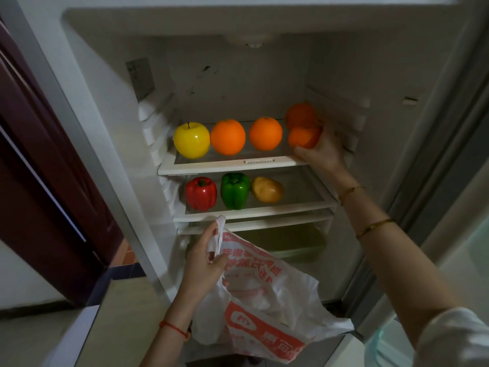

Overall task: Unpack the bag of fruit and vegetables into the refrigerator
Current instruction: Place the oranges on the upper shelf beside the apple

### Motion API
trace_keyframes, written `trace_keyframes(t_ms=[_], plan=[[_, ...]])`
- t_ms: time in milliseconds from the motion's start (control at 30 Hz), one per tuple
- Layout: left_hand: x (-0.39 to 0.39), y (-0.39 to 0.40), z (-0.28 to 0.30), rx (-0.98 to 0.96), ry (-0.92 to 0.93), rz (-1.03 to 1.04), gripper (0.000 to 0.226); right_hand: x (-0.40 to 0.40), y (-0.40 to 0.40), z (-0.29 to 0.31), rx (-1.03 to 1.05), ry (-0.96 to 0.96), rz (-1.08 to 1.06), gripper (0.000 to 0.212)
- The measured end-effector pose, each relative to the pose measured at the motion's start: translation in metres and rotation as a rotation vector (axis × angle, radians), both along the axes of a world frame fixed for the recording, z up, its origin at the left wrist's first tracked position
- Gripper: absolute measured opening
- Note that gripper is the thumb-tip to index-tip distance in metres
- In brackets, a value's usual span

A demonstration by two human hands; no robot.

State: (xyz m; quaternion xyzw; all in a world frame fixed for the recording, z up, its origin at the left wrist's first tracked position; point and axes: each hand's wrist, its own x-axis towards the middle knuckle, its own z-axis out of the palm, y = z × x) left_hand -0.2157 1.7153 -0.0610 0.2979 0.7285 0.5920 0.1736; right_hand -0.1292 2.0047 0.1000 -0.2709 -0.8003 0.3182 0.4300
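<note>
My right hand point(321, 152) grips an orange point(303, 137) at the right end of the upper shelf point(227, 165), just in front of another orange point(300, 115). On that shelf also stand a yellow apple point(191, 140) and two more oranges point(228, 136) point(265, 133). The shelf below point(254, 209) carries a red pepper point(201, 193), a green pepper point(235, 190) and a potato point(267, 189). My left hand point(205, 256) holds the handle of a white and red plastic bag point(264, 298) below the shelves; what is inside it is hidden.
The refrigerator door frame point(87, 144) runs down the left, with a dark red door point(39, 168) beyond it. A drawer point(285, 242) sits under the lowest shelf. The right side wall of the refrigerator point(383, 128) is close to my right hand.
</note>
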Motion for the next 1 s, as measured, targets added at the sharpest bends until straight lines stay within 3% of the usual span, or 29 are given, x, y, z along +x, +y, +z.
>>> trace_keyframes(t_ms=[100,367,567,700,800,1000], plan=[[0.0,0.0,0.0,0.027,-0.011,-0.012,0.081,-0.003,0.003,-0.002,0.012,-0.017,-0.001,0.068],[0.005,-0.003,-0.001,0.028,-0.01,0.004,0.083,0.001,0.006,-0.005,-0.018,0.05,0.018,0.087],[0.012,-0.011,0.003,0.053,0.004,0.001,0.092,0.017,-0.015,-0.008,0.166,0.208,-0.107,0.06],[0.018,-0.022,0.003,0.055,0.025,0.011,0.092,0.028,-0.045,-0.016,0.294,0.254,-0.049,0.023],[0.024,-0.03,0.003,0.075,0.046,0.012,0.084,0.036,-0.08,-0.035,0.25,0.134,0.225,0.011],[0.038,-0.049,0.006,0.077,0.052,0.012,0.078,0.036,-0.127,-0.115,0.1,-0.437,0.652,0.014]])
